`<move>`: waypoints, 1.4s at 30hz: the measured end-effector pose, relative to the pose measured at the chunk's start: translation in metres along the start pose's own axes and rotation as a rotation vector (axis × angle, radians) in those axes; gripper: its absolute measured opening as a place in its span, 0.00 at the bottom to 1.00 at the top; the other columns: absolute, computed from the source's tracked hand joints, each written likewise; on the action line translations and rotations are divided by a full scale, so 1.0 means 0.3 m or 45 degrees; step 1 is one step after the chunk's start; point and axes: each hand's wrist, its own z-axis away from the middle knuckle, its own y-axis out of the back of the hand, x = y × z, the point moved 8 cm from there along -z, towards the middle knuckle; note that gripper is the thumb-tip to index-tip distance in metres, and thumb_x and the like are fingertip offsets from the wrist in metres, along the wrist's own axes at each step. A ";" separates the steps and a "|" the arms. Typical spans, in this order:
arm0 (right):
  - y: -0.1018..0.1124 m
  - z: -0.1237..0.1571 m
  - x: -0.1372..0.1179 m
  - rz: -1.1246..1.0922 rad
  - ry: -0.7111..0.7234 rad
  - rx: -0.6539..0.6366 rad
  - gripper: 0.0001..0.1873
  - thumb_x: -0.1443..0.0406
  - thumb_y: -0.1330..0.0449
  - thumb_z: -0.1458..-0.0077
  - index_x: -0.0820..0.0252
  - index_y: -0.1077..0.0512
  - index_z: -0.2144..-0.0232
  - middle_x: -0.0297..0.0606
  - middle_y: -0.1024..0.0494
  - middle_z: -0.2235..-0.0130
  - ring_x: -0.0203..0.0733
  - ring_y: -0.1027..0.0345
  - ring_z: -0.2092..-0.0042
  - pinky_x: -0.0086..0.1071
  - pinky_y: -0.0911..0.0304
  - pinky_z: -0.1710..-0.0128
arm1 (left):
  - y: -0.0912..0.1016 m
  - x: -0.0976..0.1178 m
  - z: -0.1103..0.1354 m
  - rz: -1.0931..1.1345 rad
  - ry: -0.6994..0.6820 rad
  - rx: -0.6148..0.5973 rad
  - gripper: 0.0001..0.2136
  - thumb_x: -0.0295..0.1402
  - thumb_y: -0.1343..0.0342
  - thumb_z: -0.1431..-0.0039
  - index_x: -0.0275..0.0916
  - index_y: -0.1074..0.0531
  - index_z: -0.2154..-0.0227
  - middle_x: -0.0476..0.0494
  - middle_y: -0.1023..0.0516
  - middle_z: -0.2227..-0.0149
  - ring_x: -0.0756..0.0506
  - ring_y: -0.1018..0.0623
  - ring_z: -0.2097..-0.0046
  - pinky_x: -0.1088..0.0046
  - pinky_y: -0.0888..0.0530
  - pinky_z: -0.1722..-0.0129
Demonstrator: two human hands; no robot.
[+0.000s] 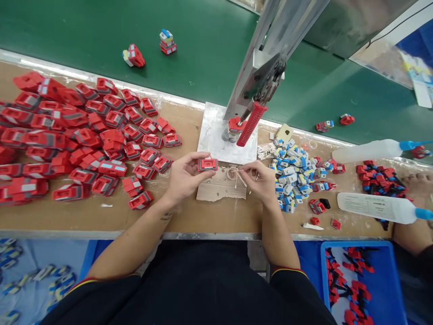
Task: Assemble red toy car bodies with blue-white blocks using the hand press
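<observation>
My left hand [182,176] grips a red and grey plastic toy part [207,165] by its ends, with its recessed side facing up. In my right hand [262,179] a thin pale stick [236,181] is pinched between thumb and fingers. The stick's tip is over or beside a small round dish [231,173]; whether it touches cannot be made out. Under the dish lies a torn piece of cardboard [216,193]. Just beyond it, a hand press with a red handle [252,124] rises from a metal plate [211,135], and a red and white part sits beneath it.
Red parts [81,140] are heaped at left, blue and white parts [291,174] at right. Two white bottles [374,207] lie farther right, near another person's arm [414,228]. A green belt [101,27] runs behind. Below right is a blue bin [385,280].
</observation>
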 end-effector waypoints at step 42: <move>0.023 -0.010 -0.087 -0.099 0.083 -0.092 0.07 0.70 0.33 0.38 0.53 0.22 0.68 0.34 0.15 0.69 0.39 0.23 0.69 0.33 0.28 0.68 | -0.006 0.066 0.037 -0.402 -0.360 -0.033 0.14 0.39 0.25 0.42 0.42 0.16 0.56 0.41 0.13 0.59 0.43 0.14 0.58 0.67 0.17 0.56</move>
